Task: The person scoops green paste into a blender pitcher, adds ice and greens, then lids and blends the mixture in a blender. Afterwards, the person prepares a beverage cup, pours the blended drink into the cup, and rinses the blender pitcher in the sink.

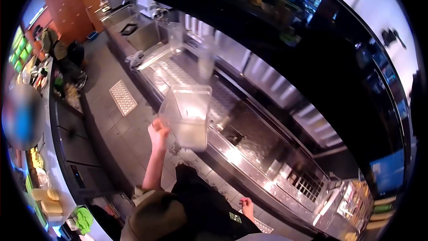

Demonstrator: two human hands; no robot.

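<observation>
Plastic tub (186,115), see-through, gripped at its lower left edge by left hand (158,135), mid-frame above steel counter (249,169). Pale stuff inside. Right hand (246,205) low, loosely curled, holding nothing. Sink (145,35) upper left.

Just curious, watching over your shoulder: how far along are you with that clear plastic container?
Done: the clear container is off the steel counter. In hand: the left hand grips it, held up over the counter's edge. The right hand hangs free, holding nothing. Left: setting it down somewhere, it seems.
</observation>
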